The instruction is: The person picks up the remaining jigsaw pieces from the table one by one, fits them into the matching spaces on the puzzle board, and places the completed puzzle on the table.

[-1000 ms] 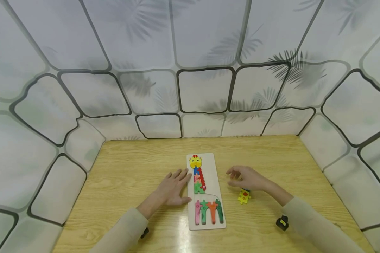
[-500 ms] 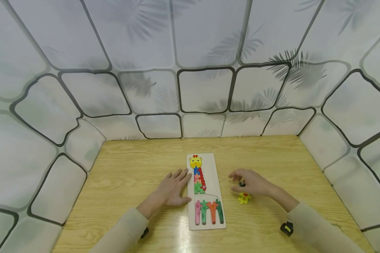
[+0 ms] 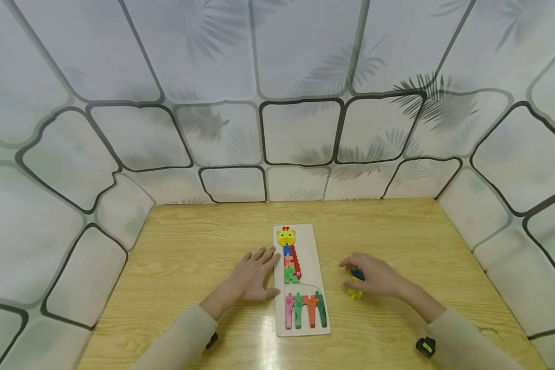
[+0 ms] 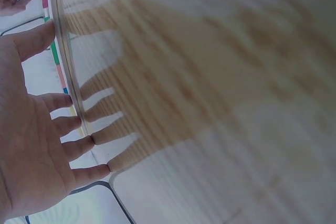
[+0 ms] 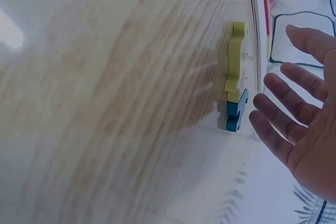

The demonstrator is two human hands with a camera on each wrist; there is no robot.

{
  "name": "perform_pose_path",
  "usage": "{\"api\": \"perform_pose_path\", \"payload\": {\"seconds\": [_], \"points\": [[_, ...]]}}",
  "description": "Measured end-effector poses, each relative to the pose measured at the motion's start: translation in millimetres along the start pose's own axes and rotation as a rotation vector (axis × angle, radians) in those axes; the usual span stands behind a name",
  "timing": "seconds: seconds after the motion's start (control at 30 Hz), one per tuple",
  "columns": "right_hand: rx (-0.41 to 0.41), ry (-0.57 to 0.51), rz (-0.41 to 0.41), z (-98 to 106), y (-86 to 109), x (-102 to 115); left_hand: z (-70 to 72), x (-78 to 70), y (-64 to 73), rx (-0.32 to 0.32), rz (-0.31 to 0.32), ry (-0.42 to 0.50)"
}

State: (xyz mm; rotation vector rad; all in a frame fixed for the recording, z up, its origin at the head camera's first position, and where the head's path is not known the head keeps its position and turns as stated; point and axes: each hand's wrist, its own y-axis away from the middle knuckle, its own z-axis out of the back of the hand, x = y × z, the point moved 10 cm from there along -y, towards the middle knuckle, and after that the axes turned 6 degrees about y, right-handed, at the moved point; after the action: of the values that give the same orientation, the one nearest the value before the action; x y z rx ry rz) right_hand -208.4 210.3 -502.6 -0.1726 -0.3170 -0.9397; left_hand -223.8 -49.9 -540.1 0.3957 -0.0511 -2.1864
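A giraffe puzzle board (image 3: 309,257) lies flat on the table, with the yellow head (image 3: 286,237), coloured neck pieces and several leg pieces set in it. My left hand (image 3: 255,278) has its fingers spread, and thumb and fingertips touch the board's left edge. To the board's right, my right hand (image 3: 374,276) hovers over a yellow puzzle piece (image 5: 235,61) and a dark blue puzzle piece (image 5: 235,111). These two lie against each other on the table. In the right wrist view, the relaxed fingers (image 5: 286,106) stand apart from both. From the head, the hand partly hides them.
The wooden table (image 3: 203,231) reaches back to a pale wall (image 3: 296,133) with a stone pattern, and similar walls flank it on both sides. Black devices (image 3: 426,347) sit at both wrists.
My right hand has moved rightward and nearer to me, and now covers part of the yellow and dark blue pieces. My left hand stays at the board's edge.
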Motion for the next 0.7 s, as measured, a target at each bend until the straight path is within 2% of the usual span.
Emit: {"api": "perform_pose_path", "payload": {"seconds": [0.27,0.7], "points": [[-0.013,0.040,-0.054,-1,10.7,-1,-0.2,0.2,0.8,-0.002,-0.003,-0.007],[-0.070,0.099,-0.059,-1,27.3,5,-0.8,0.5,-0.1,0.006,0.005,-0.004]]}}
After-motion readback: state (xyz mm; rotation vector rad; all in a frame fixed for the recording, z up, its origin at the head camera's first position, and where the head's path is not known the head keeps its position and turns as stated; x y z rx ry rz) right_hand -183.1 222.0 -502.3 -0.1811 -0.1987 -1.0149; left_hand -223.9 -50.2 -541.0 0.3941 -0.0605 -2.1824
